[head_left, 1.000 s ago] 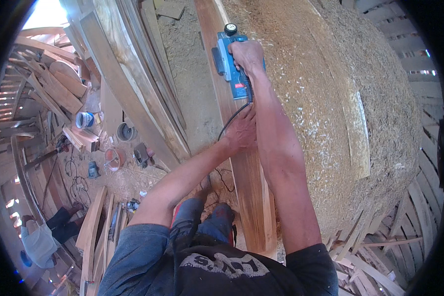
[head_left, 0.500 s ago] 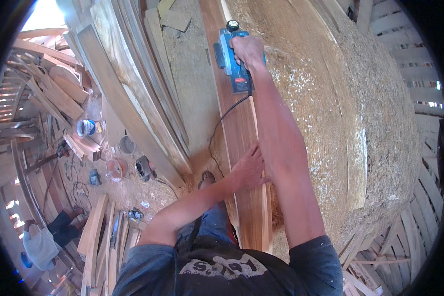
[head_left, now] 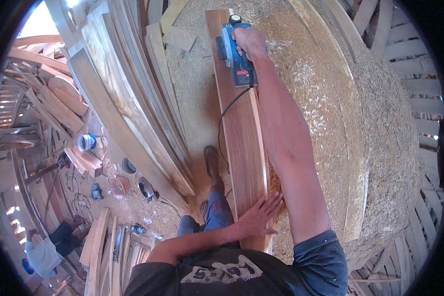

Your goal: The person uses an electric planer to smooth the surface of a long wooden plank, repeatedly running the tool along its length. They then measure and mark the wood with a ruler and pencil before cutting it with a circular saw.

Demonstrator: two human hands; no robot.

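A blue electric planer (head_left: 243, 78) rests on the top face of a long reddish-brown wooden board (head_left: 244, 158), close to its far end. My right hand (head_left: 250, 42) is wrapped around the planer's handle, with that arm stretched out far ahead. Much nearer my body, my left hand (head_left: 258, 218) lies flat across the board with its fingers spread toward the right edge. From the planer's back end a black cord (head_left: 223, 113) runs down along the board's left side.
Wood shavings (head_left: 325, 108) heap up right of the board. Long curved planks (head_left: 128, 93) lean at the left. Beyond them are a white-and-blue bucket (head_left: 87, 142), a reddish bucket (head_left: 118, 187), other power tools and scrap timber. Another person (head_left: 43, 254) is at the lower left.
The planer has moved forward along the board, closer to its far end, with my right hand still around it. My left hand now lies nearer my body, and one leg shows farther forward.
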